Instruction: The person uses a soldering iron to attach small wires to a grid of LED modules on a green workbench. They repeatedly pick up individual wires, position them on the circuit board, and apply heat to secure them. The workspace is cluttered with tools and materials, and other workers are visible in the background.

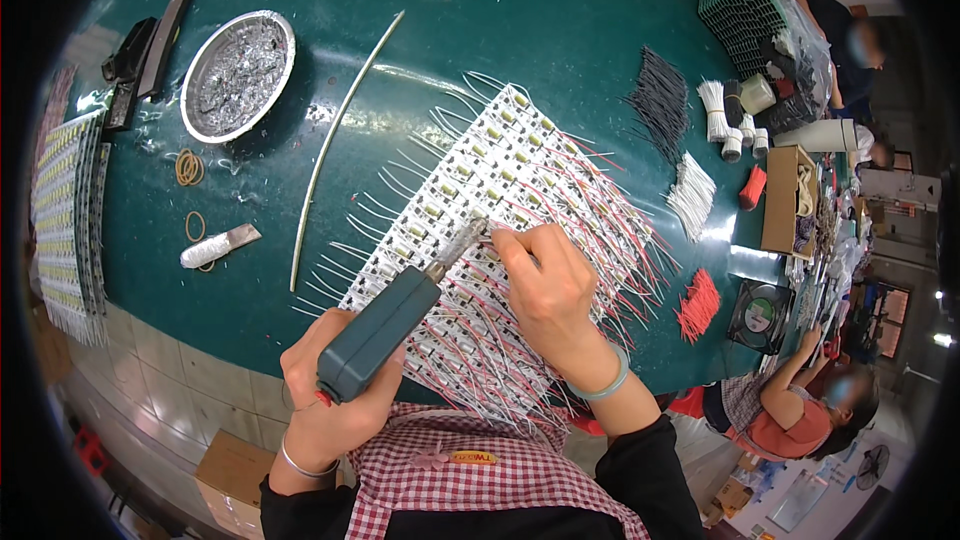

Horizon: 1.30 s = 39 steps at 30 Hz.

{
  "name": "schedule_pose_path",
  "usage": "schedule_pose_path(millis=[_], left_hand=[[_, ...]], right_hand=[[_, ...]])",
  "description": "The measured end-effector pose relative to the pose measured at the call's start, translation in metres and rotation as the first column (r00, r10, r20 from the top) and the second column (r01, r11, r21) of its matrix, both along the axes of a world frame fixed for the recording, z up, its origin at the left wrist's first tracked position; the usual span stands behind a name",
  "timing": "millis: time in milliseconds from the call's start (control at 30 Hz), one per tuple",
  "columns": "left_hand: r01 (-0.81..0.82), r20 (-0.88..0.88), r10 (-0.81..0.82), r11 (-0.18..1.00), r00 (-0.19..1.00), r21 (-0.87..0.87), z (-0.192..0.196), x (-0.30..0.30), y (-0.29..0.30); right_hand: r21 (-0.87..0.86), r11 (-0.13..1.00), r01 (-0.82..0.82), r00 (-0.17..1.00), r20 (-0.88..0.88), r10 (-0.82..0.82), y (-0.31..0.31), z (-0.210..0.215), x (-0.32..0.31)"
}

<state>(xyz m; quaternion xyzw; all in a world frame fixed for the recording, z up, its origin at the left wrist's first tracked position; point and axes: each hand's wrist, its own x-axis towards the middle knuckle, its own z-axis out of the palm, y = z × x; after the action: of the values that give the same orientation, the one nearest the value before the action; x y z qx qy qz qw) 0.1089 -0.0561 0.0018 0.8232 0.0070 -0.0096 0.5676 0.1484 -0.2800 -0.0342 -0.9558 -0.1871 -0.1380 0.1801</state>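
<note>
One soldering gun (385, 325) is clasped by the left hand (340, 375), tip over the circuit-board panel (465, 180) near the desk's front edge (225, 325); the right hand (550, 285) pinches, apparently steadying red wires (598, 208).

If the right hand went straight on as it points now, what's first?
The right hand would probably meet the silver metal tip of the dark green handheld tool first; depth to the white circuit-board panel beneath is unclear.

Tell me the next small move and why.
Probably have the left hand dab the iron onto the board beside the right hand: its tip already points there, close to the right fingertips.
</note>
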Motion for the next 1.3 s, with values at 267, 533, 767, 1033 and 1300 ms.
schedule_pose_path(millis=[267,533,767,1033,1300], left_hand=[[0.015,0.015,-0.015,1.0,1.0,0.023,0.006,0.0,0.005],[0.019,0.035,-0.017,0.999,0.999,-0.037,0.004,-0.002,0.006],[-0.014,0.003,0.014,1.0,1.0,-0.005,0.007,-0.009,0.011],[-0.057,-0.011,0.056,0.997,0.998,-0.047,0.007,-0.017,0.013],[-0.017,0.024,0.017,1.0,1.0,0.002,0.003,-0.02,0.015]], right_hand=[[0.003,1.0,0.008,1.0,0.014,-0.008,0.001,0.0,0.0],[-0.003,1.0,0.021,1.0,0.016,-0.021,0.001,0.001,-0.001],[0.024,0.999,0.024,0.994,0.102,-0.026,0.002,-0.003,0.001],[0.096,0.995,-0.006,0.998,0.068,-0.001,0.01,0.005,-0.012],[0.08,0.997,0.009,0.999,0.034,-0.012,0.012,-0.003,-0.013]])
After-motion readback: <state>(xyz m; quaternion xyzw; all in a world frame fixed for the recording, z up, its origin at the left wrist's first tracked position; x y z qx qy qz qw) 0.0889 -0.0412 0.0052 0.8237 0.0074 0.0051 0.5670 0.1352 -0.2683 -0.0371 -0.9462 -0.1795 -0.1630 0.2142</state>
